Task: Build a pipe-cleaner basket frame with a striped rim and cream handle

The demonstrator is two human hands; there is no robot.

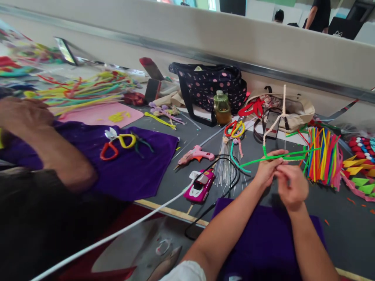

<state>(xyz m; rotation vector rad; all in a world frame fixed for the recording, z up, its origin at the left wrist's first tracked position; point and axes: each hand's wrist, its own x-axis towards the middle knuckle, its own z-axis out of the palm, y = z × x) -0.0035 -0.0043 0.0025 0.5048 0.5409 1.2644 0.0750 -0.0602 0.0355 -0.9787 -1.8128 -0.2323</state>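
Observation:
A pipe cleaner figure [273, 127] made of pale pink twisted stems rises from my left hand [267, 171], whose fingers are closed round its lower part. Bright green pipe cleaner [258, 160] is wrapped at its base, with long ends reaching left and right. My right hand [293, 188] is closed too, thumb and fingertips pinched close against the left fingertips at the green stems. What exactly the right fingertips grip is partly hidden. Both hands are above a purple cloth [263, 224] at the table's front edge.
Left of my hands lie a pink glue gun [195, 156], a magenta toy car [200, 187] and a white cable [123, 232]. A bottle [222, 107] stands behind. Colourful pipe cleaners [324, 156] are bundled at right. A co-worker's arm [55, 144] rests near scissors [117, 142].

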